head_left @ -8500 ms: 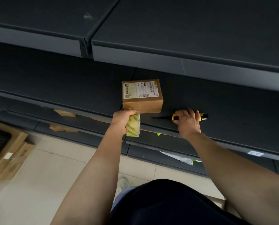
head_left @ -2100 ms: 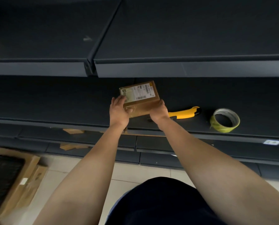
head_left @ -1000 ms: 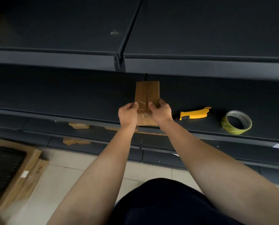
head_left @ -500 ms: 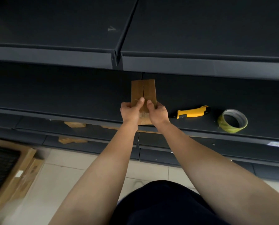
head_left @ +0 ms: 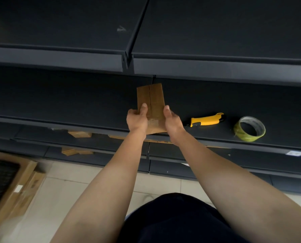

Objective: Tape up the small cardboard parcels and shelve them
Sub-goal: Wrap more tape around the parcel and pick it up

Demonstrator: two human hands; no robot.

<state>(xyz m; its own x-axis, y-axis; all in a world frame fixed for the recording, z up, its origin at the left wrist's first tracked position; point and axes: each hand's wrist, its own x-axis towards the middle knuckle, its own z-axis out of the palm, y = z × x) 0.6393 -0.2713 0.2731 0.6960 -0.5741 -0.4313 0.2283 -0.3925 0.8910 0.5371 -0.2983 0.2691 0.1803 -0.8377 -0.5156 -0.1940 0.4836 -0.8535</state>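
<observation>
Cardboard parcel sits on the middle shelf, near end at the front lip, long axis running straight away from the person. Flap seam faces up and follows that axis.

Left grip is curled round the parcel's left edge at the near end. Right grip clamps the right edge opposite it, fingers hidden under the box. Both are holding the parcel, nothing else in either.

A patch of clear tape shows on the parcel's near end, between the two. Most of the seam looks bare, but it's hard to be sure in this light.

Right of the parcel: yellow utility knife just beside the right grip, then tape roll further right, lying flat.

My read: mid-taping, seam not closed yet. The roll is on the right-grip side, so that one fetches it, the left pins the box, and the strip runs lengthwise along the seam.
</observation>
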